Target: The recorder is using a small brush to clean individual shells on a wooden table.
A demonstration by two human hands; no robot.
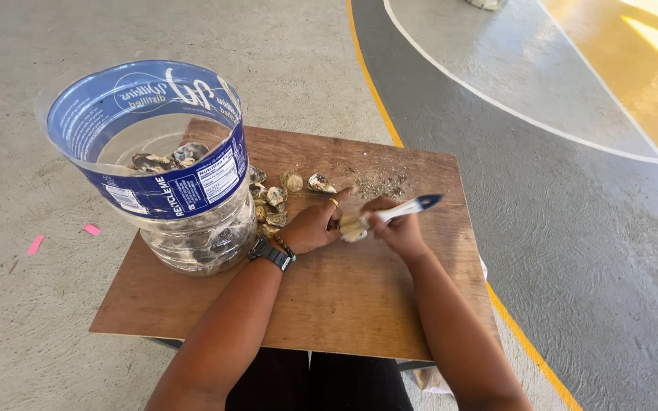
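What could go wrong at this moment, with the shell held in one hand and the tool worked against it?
The tool in the right hand presses at the shell gripped by the left hand; a slip could drive it into those fingers. The cut-open plastic container of shells stands close by the left forearm, so a jerk might tip it. The wooden board may shift under pressure.

Bare forearms, no sleeves. Dark wristwatch and thin beaded bracelet on left wrist; gold ring on left hand. Dark trousers below.
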